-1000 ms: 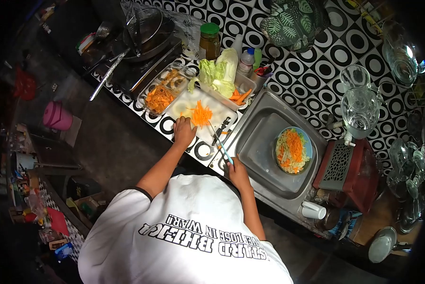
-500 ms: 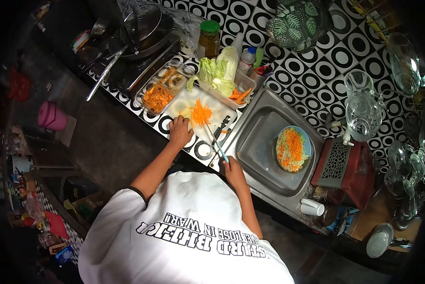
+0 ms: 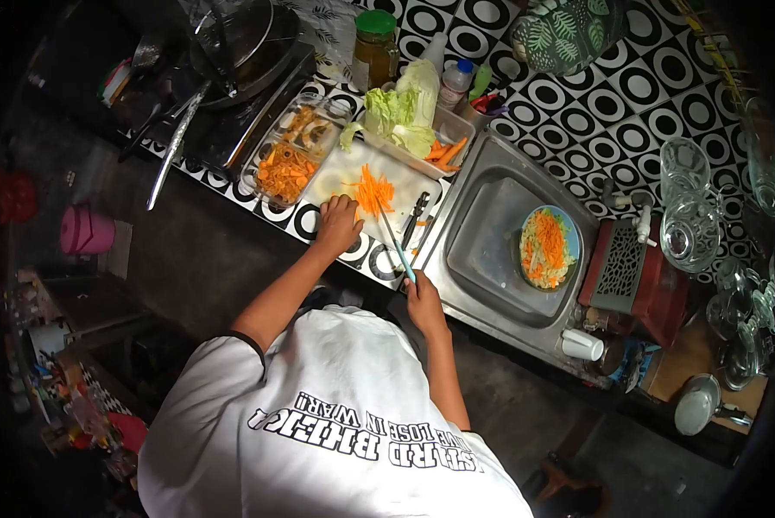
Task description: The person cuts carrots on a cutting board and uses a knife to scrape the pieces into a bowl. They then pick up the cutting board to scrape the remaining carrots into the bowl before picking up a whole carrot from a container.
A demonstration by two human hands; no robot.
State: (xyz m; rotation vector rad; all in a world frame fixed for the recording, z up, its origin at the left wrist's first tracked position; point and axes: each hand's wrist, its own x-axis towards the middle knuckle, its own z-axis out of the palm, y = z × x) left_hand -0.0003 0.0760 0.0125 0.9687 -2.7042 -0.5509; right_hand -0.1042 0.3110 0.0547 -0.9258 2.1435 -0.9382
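The right hand [image 3: 423, 300] is gripping the knife [image 3: 407, 268] for blade control, while the left hand [image 3: 339, 226] is curling beside the shredded carrot [image 3: 374, 191] on the cutting board [image 3: 415, 185], perhaps for steadying, its hold unclear.

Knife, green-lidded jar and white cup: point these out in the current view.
Knife [image 3: 406, 264]: head view, on its light blue handle.
Green-lidded jar [image 3: 376, 23]: head view, on its lid.
White cup [image 3: 582, 344]: head view, on its side.
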